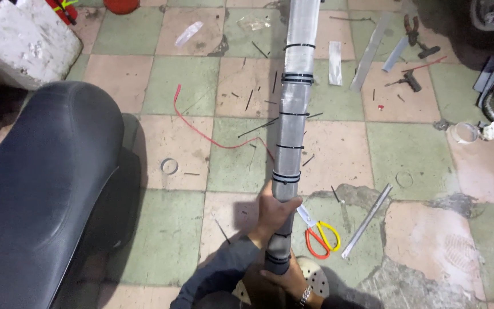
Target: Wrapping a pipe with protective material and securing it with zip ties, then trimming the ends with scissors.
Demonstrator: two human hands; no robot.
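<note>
Left hand: the left hand is closed around the long silver tube, gripped partway up its lower part, just under a pair of black bands.
Right hand: the right hand is wrapped around the bottom end of the tube, near the lower edge of the view; a wristwatch is worn on that wrist.
Tube: it is held up from the lower middle of the view toward the top edge, leaning slightly right, and is ringed at intervals by black cable ties.
Scissors: a pair with orange and yellow handles is laid on the floor just right of the left hand.
Metal strip: a thin flat strip is seen lying at a slant to the right of the scissors.
Seat: a dark padded seat is seen filling the left side.
Red wire: a red wire is trailed over the floor, left of the tube.
Floor: the checkered tile floor is scattered with cut tie ends, a small roll of tape and hand tools at upper right.
</note>
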